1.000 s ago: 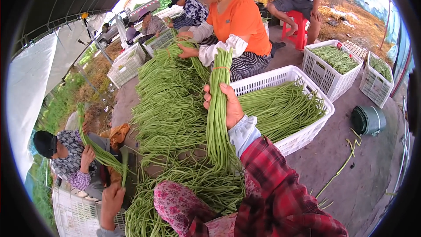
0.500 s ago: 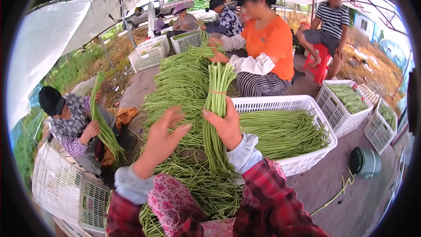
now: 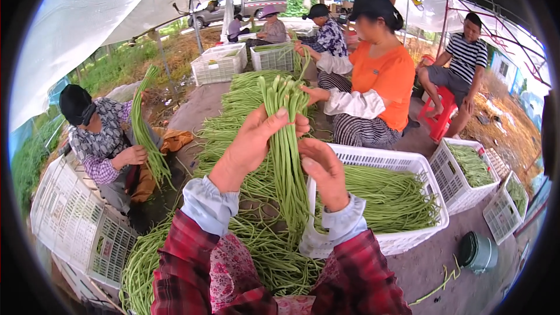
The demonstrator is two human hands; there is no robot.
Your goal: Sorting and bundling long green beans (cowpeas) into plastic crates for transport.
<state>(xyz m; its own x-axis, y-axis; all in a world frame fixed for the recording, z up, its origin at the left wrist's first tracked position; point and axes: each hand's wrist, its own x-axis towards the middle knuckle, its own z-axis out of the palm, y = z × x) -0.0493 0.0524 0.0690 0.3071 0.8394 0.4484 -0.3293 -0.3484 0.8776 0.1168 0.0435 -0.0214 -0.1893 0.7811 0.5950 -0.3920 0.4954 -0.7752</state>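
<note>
A bundle of long green beans (image 3: 290,157) hangs upright in front of me, its lower ends trailing down over the loose beans. My left hand (image 3: 256,140) is closed around its upper part, thumb across the front. On the bundle's right side is my right hand (image 3: 326,172), its fingers curved and apart from the thumb, the fingertips close to the beans. Whether they touch is unclear. No tie shows on the part of the bundle I can see. Under and beyond it lies a long heap of loose beans (image 3: 233,122).
A white crate (image 3: 382,244) of beans stands at my right, with smaller crates (image 3: 461,195) beyond. A dark green bucket (image 3: 478,251) lies at far right. An orange-shirted co-worker (image 3: 379,76) handles beans ahead; another (image 3: 111,134) holds a bunch at left beside stacked crates (image 3: 76,221).
My left hand has come from the bundle's left side to grip it. The right hand has released the bundle and moved slightly down and right. The reddish band seen earlier is now hidden.
</note>
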